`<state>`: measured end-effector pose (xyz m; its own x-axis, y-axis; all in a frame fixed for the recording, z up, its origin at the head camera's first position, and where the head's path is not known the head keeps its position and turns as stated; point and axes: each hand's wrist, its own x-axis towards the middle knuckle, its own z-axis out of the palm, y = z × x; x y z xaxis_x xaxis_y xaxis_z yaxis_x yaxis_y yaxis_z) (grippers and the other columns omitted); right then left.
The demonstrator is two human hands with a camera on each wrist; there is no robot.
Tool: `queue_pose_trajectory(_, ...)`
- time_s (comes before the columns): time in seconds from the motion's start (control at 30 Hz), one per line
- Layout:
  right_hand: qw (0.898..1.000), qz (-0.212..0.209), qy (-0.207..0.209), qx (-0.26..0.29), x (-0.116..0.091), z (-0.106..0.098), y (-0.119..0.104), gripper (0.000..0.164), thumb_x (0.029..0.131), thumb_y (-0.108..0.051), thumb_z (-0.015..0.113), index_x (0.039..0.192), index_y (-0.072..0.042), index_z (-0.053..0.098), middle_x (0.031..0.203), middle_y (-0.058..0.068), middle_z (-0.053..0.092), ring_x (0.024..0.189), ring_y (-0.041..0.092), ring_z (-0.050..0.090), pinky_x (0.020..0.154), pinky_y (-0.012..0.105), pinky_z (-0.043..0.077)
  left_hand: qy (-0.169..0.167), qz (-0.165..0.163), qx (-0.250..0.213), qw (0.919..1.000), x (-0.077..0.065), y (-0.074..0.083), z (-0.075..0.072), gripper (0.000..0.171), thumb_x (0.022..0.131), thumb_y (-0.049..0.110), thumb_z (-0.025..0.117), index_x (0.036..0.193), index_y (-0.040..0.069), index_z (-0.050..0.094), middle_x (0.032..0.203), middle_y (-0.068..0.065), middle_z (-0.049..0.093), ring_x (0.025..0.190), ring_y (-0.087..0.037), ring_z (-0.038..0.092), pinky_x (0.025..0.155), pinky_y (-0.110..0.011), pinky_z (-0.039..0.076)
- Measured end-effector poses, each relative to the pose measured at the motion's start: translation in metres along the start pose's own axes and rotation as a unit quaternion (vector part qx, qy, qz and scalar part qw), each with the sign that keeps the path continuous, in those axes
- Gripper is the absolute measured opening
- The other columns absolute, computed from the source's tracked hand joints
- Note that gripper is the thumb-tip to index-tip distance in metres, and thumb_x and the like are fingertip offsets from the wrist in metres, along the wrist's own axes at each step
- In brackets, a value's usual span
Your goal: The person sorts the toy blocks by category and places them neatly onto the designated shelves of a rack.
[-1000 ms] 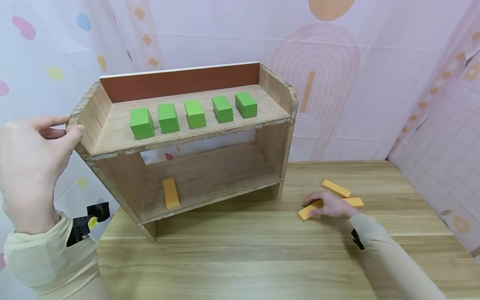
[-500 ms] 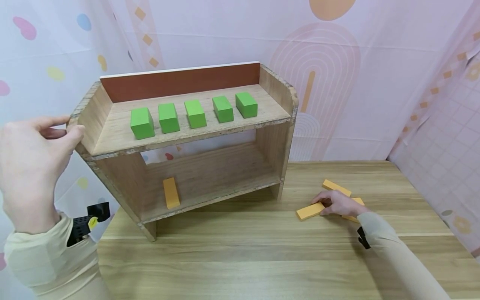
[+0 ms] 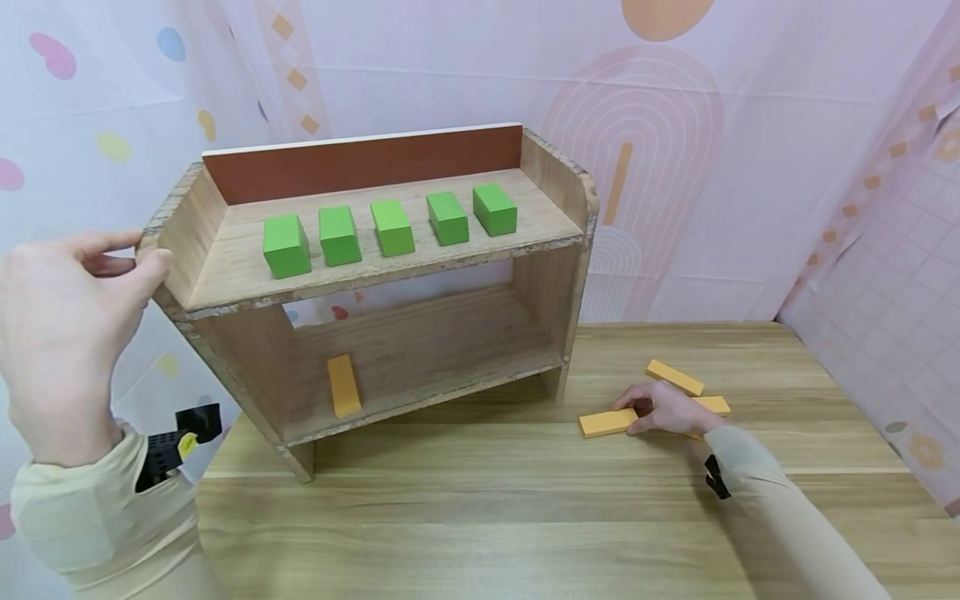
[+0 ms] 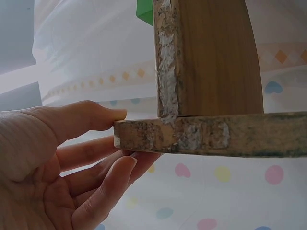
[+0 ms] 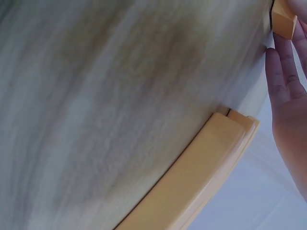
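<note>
At the upper left side of a small wooden shelf (image 3: 420, 329), my left hand (image 3: 71, 325) pinches the edge of the side panel. The left wrist view has the thumb on one face of that panel (image 4: 206, 136) and fingers on the other. On the table, my right hand (image 3: 667, 410) holds the right end of an orange block (image 3: 603, 423) between thumb and fingers. Part of this block (image 5: 284, 20) shows at the corner of the right wrist view. Behind the right hand lie more orange blocks, one angled (image 3: 675, 377) and another (image 3: 712, 405) partly covered.
Several green blocks (image 3: 392, 227) stand in a row on the top board. One orange block (image 3: 344, 386) stands at the left of the lower board. The wooden table (image 3: 510, 517) extends in front, and a patterned curtain (image 3: 450, 67) hangs behind.
The held orange block has slid left and turned closer to level across the view. My right hand shifted right, then slightly back left. My left hand stays on the panel.
</note>
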<state>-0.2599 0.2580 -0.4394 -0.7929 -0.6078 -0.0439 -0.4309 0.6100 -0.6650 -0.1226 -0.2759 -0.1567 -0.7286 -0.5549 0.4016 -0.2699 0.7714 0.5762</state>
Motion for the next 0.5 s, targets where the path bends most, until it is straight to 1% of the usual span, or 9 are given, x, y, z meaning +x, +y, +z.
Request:
queue_pose_trajectory(0.1,1.0,-0.001,0.001,0.003,0.0005,0.0007,-0.0014,0.033,0.077,-0.017,0.076,0.109,-0.011,0.069,0.108,0.01,0.067,0.091,0.006,0.062,0.078,0.022,0.051,0.001,0.002,-0.003,1.0,0.0001,-0.0001,0.0,0.048,0.088,0.037,0.052,0.128,0.013,0.061,0.042,0.046,0.017,0.046,0.024,0.024,0.045,-0.01,0.027)
queue_pose_trajectory(0.33,1.0,0.005,0.0,0.009,0.0021,0.0024,-0.0039,0.033,0.077,-0.017,0.076,0.109,-0.012,0.069,0.108,0.009,0.066,0.079,0.002,0.056,0.069,0.02,0.048,0.003,0.01,-0.008,0.9999,0.0008,0.0,-0.0002,0.047,0.087,0.036,0.051,0.127,0.013,0.062,0.041,0.048,0.019,0.047,0.026,0.024,0.045,-0.008,0.025)
queue_pose_trajectory(0.5,1.0,-0.005,-0.004,0.013,0.0048,0.0044,-0.0059,0.032,0.078,-0.017,0.076,0.109,-0.012,0.069,0.108,0.008,0.066,0.079,0.003,0.056,0.068,0.02,0.048,0.006,0.013,-0.011,0.9998,0.0008,0.0004,-0.0005,0.047,0.086,0.035,0.051,0.125,0.012,0.062,0.041,0.048,0.02,0.047,0.026,0.024,0.045,-0.008,0.025)
